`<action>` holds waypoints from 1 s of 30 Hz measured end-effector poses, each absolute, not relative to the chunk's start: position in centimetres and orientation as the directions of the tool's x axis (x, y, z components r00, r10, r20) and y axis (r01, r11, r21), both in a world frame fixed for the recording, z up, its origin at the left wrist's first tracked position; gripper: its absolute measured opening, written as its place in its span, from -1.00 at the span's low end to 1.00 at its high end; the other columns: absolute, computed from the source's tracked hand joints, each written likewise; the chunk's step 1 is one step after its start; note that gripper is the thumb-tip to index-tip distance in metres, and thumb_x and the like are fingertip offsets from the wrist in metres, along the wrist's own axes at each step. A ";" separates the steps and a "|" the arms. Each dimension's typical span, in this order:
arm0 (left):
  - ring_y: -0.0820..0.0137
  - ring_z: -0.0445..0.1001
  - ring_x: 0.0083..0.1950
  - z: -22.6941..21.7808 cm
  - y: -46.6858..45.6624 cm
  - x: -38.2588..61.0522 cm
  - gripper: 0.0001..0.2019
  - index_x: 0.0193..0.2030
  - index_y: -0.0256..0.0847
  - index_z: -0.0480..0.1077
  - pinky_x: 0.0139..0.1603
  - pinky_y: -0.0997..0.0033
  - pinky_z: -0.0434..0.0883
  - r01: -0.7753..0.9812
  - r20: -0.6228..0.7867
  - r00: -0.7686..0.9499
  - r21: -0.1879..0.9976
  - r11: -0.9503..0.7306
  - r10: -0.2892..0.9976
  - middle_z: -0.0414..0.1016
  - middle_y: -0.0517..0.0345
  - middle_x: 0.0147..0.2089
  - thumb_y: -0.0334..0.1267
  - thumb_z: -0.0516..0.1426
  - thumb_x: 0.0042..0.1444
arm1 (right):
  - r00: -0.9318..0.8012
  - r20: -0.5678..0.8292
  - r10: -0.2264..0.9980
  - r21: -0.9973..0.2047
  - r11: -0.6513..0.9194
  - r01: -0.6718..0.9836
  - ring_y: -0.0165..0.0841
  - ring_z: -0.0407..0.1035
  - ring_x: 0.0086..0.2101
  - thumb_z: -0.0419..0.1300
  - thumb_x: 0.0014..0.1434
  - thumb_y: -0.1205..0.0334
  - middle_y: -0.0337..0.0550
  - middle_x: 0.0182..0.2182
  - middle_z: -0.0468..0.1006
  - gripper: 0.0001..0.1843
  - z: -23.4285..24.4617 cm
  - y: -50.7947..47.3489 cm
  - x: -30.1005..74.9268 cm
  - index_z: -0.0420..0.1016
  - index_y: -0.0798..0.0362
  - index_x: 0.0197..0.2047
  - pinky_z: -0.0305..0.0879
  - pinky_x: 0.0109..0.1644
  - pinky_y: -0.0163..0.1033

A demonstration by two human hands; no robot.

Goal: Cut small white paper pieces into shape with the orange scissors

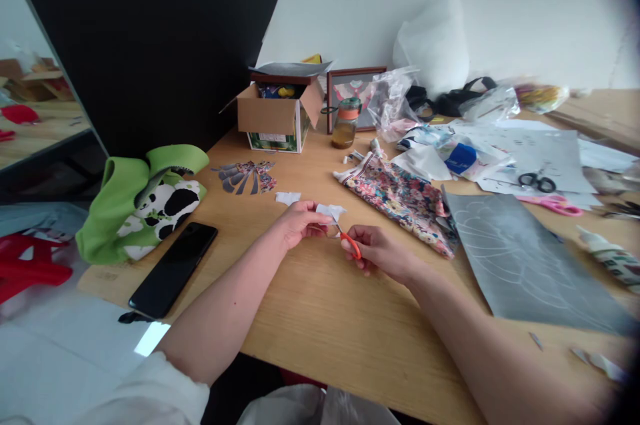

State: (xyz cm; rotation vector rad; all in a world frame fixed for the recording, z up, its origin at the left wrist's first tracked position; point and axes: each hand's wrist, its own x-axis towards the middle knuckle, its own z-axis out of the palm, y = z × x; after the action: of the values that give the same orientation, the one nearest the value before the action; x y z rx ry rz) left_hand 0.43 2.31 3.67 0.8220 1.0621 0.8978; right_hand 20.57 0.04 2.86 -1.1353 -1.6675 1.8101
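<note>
Over the middle of the wooden table, my left hand [302,221] pinches a small white piece [330,210], paper or cloth, I cannot tell which. My right hand [373,248] grips small scissors [354,245] with orange handles, and their blades touch the lower edge of that piece. Another white scrap [288,198] lies just beyond my left hand. To its left are several cut floral and grey pieces [247,176] arranged in a fan. A folded floral cloth [400,202] rests beyond my right hand.
On the left lie a black phone [173,270] and a green panda bag [145,202]. An open cardboard box [274,115] and a bottle [346,123] stand at the back. Rightward are a grey patterned sheet [525,258], black scissors [537,181] and pink scissors [555,204].
</note>
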 end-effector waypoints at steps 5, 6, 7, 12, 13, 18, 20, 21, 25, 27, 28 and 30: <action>0.50 0.48 -0.52 3.5 2.4 0.6 -0.74 -0.33 -0.35 0.41 -0.48 0.52 0.43 -0.236 -0.351 0.211 0.887 0.396 0.912 0.53 0.11 -0.42 -0.55 0.33 -0.20 | -0.580 -0.279 0.765 -0.959 -0.190 0.211 -0.53 0.19 -0.61 0.34 -0.02 -0.22 -0.28 -0.53 0.36 -0.48 2.7 0.1 20.6 0.31 0.07 -0.40 0.18 -0.61 -0.40; 0.50 0.48 -0.53 3.5 2.4 0.6 -0.72 -0.32 -0.35 0.42 -0.48 0.51 0.43 -0.240 -0.351 0.210 0.886 0.396 0.912 0.54 0.11 -0.42 -0.55 0.33 -0.20 | -0.581 -0.282 0.763 -0.958 -0.193 0.212 -0.53 0.19 -0.61 0.34 -0.02 -0.22 -0.29 -0.53 0.36 -0.48 2.7 0.1 20.6 0.31 0.07 -0.40 0.18 -0.61 -0.41; 0.51 0.48 -0.53 3.4 2.4 0.6 -0.71 -0.30 -0.36 0.42 -0.48 0.51 0.43 -0.243 -0.351 0.209 0.886 0.396 0.913 0.54 0.11 -0.42 -0.56 0.33 -0.20 | -0.583 -0.283 0.762 -0.958 -0.194 0.212 -0.53 0.19 -0.62 0.34 -0.02 -0.22 -0.29 -0.53 0.36 -0.48 2.7 0.1 20.7 0.31 0.07 -0.40 0.18 -0.61 -0.41; 0.51 0.47 -0.54 3.3 2.4 0.7 -0.70 -0.27 -0.36 0.41 -0.48 0.51 0.43 -0.260 -0.345 0.205 0.883 0.391 0.916 0.54 0.12 -0.43 -0.59 0.32 -0.18 | -0.603 -0.261 0.754 -0.965 -0.191 0.180 -0.51 0.22 -0.59 0.33 0.00 -0.20 -0.26 -0.50 0.38 -0.50 2.5 0.2 20.8 0.33 0.08 -0.40 0.22 -0.59 -0.39; 0.51 0.47 -0.55 3.3 2.4 0.7 -0.70 -0.27 -0.36 0.41 -0.48 0.51 0.43 -0.262 -0.346 0.205 0.882 0.392 0.916 0.53 0.12 -0.44 -0.59 0.32 -0.18 | -0.609 -0.258 0.750 -0.966 -0.192 0.172 -0.50 0.23 -0.58 0.33 0.00 -0.20 -0.25 -0.49 0.39 -0.50 2.5 0.2 20.8 0.34 0.08 -0.40 0.23 -0.58 -0.39; 0.51 0.47 -0.55 3.4 2.3 0.8 -0.70 -0.28 -0.36 0.42 -0.49 0.51 0.44 -0.276 -0.339 0.202 0.880 0.385 0.919 0.53 0.13 -0.45 -0.60 0.32 -0.19 | -0.634 -0.248 0.733 -0.969 -0.186 0.163 -0.50 0.24 -0.57 0.31 0.05 -0.19 -0.23 -0.48 0.39 -0.51 2.5 0.1 20.9 0.34 0.09 -0.39 0.25 -0.56 -0.39; 0.51 0.47 -0.55 3.4 2.3 0.8 -0.69 -0.27 -0.36 0.42 -0.48 0.51 0.44 -0.281 -0.338 0.202 0.879 0.385 0.919 0.54 0.13 -0.45 -0.61 0.31 -0.20 | -0.632 -0.247 0.735 -0.969 -0.187 0.161 -0.51 0.23 -0.58 0.30 0.05 -0.19 -0.24 -0.49 0.39 -0.51 2.5 0.1 20.9 0.33 0.09 -0.39 0.24 -0.57 -0.39; 0.51 0.47 -0.55 3.4 2.3 0.8 -0.69 -0.27 -0.36 0.42 -0.47 0.50 0.45 -0.285 -0.336 0.202 0.878 0.384 0.920 0.54 0.13 -0.45 -0.61 0.31 -0.20 | -0.627 -0.249 0.738 -0.968 -0.191 0.160 -0.51 0.23 -0.58 0.31 0.05 -0.20 -0.24 -0.49 0.39 -0.51 2.5 0.1 20.8 0.33 0.09 -0.39 0.23 -0.58 -0.39; 0.51 0.48 -0.55 3.2 2.4 0.8 -0.67 -0.27 -0.36 0.42 -0.46 0.48 0.47 -0.299 -0.328 0.209 0.875 0.380 0.921 0.54 0.14 -0.45 -0.59 0.34 -0.22 | -0.608 -0.251 0.753 -0.968 -0.193 0.159 -0.51 0.23 -0.59 0.32 0.01 -0.22 -0.24 -0.49 0.40 -0.49 2.5 0.1 20.7 0.33 0.08 -0.38 0.20 -0.60 -0.40; 0.51 0.48 -0.55 3.1 2.5 0.8 -0.68 -0.27 -0.36 0.42 -0.47 0.49 0.47 -0.299 -0.325 0.209 0.877 0.377 0.922 0.54 0.13 -0.44 -0.59 0.34 -0.21 | -0.606 -0.249 0.755 -0.968 -0.188 0.164 -0.51 0.23 -0.59 0.32 0.01 -0.22 -0.24 -0.49 0.40 -0.49 2.5 0.1 20.7 0.33 0.08 -0.38 0.20 -0.60 -0.40; 0.51 0.48 -0.55 3.1 2.4 0.8 -0.69 -0.27 -0.37 0.42 -0.47 0.49 0.46 -0.297 -0.326 0.207 0.878 0.376 0.923 0.54 0.13 -0.44 -0.60 0.33 -0.20 | -0.605 -0.251 0.756 -0.968 -0.187 0.168 -0.51 0.23 -0.59 0.32 0.01 -0.22 -0.25 -0.49 0.39 -0.49 2.4 0.1 20.7 0.33 0.08 -0.39 0.19 -0.61 -0.41; 0.51 0.48 -0.55 3.2 2.4 0.8 -0.69 -0.27 -0.37 0.41 -0.47 0.49 0.45 -0.294 -0.329 0.203 0.878 0.378 0.922 0.54 0.13 -0.44 -0.61 0.32 -0.18 | -0.602 -0.254 0.757 -0.967 -0.184 0.176 -0.52 0.22 -0.60 0.31 0.02 -0.22 -0.26 -0.51 0.38 -0.49 2.4 0.2 20.8 0.33 0.08 -0.40 0.19 -0.61 -0.41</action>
State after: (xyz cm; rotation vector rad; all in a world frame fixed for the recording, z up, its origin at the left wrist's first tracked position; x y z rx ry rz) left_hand 0.85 2.42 3.19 0.7705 1.0149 0.9773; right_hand 20.77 0.16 2.39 -1.0760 -1.6603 1.8379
